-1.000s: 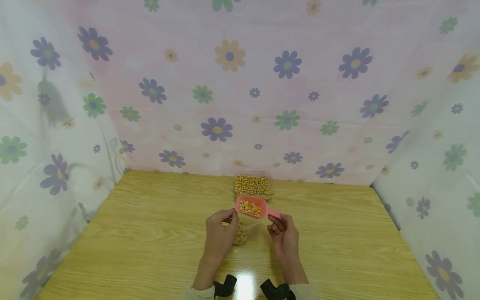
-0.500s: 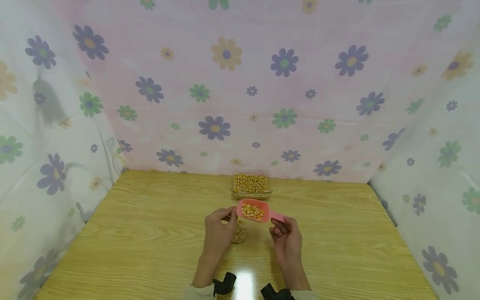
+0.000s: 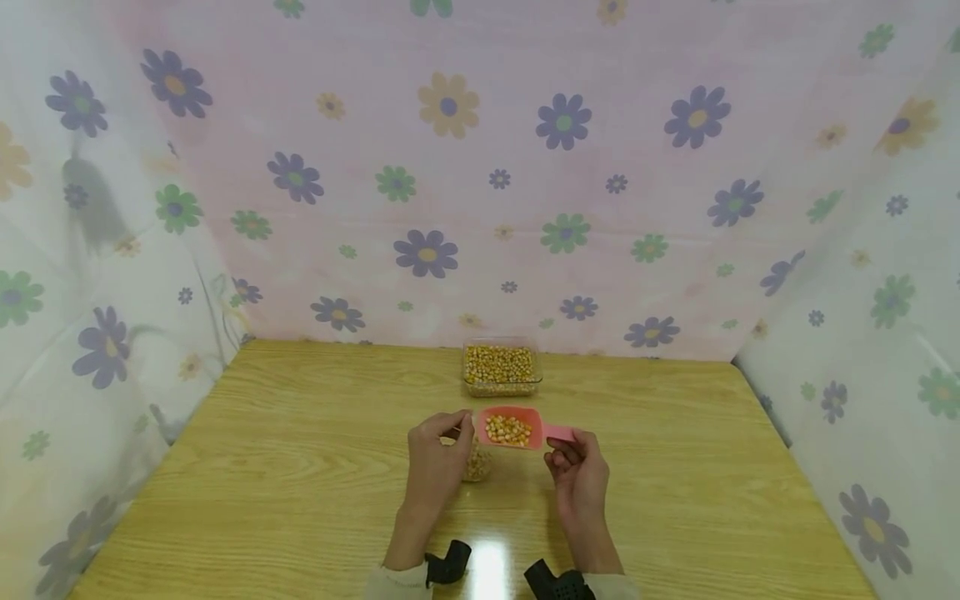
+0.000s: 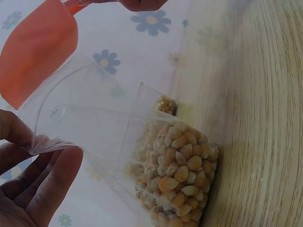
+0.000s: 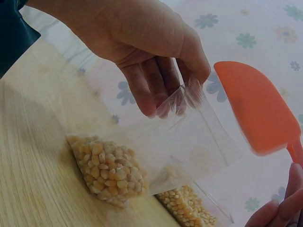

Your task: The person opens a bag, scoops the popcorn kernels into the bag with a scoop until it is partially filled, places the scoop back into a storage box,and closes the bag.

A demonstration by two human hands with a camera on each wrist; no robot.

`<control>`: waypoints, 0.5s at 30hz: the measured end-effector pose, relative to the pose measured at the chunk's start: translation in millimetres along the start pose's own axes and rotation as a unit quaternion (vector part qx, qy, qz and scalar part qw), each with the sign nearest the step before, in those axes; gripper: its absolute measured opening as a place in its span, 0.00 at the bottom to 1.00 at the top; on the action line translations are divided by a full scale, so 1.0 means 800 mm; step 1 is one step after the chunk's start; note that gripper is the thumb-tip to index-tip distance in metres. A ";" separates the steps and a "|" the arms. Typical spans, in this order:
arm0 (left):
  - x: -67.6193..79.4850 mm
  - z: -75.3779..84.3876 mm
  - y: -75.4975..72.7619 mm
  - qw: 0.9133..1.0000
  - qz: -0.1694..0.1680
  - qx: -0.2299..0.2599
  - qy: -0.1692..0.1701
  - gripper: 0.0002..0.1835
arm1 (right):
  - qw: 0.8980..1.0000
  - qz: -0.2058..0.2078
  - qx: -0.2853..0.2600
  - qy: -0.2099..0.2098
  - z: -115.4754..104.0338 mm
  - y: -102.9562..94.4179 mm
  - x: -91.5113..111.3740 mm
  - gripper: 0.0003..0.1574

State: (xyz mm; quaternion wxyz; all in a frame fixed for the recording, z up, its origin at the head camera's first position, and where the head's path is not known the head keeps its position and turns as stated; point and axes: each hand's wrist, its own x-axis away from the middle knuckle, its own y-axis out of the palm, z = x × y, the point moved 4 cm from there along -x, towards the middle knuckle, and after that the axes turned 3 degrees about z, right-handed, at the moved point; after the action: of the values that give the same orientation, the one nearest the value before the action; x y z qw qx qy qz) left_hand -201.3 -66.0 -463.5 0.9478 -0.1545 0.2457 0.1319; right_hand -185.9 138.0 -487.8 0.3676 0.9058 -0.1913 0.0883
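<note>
My left hand pinches the top edge of a clear plastic bag. Corn kernels fill the bag's lower part, which stands on the table. In the head view my left hand covers much of the bag. My right hand grips the handle of a pink scoop, which holds a heap of corn kernels. The scoop is held level above the table, its front lip close to the left fingertips and beside the bag's mouth. Both wrist views show the scoop's underside and the bag's mouth near it.
Behind the scoop, a clear rectangular container of corn kernels stands near the back of the wooden table. A flower-patterned cloth hangs behind and along both sides.
The scoop and my right hand have shifted slightly right and lower in the head view, away from the container. My left hand keeps its pinch on the bag. The head view has shifted slightly.
</note>
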 end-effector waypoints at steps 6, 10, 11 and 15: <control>-0.001 0.002 0.001 1.000 -0.009 0.006 -0.010 0.07 | 1.000 0.002 0.015 -0.012 -0.004 -0.001 -0.003 0.27; 0.000 0.002 0.001 1.000 -0.010 0.009 -0.018 0.08 | 0.999 0.007 0.032 -0.024 -0.006 -0.004 -0.004 0.28; 0.000 0.002 0.001 1.000 -0.011 0.008 -0.020 0.08 | 0.999 0.007 0.034 -0.026 -0.006 -0.004 -0.004 0.28; 0.001 0.004 0.001 1.000 -0.014 0.008 -0.023 0.08 | 0.998 0.009 0.047 -0.035 -0.008 -0.002 -0.003 0.28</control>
State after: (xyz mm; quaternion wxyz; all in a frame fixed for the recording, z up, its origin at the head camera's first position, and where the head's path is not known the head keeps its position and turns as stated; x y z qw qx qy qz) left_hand -199.4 -64.3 -461.7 0.9561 -0.1479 0.2229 0.1198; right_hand -187.4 143.9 -485.3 0.3166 0.9229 -0.2080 0.0693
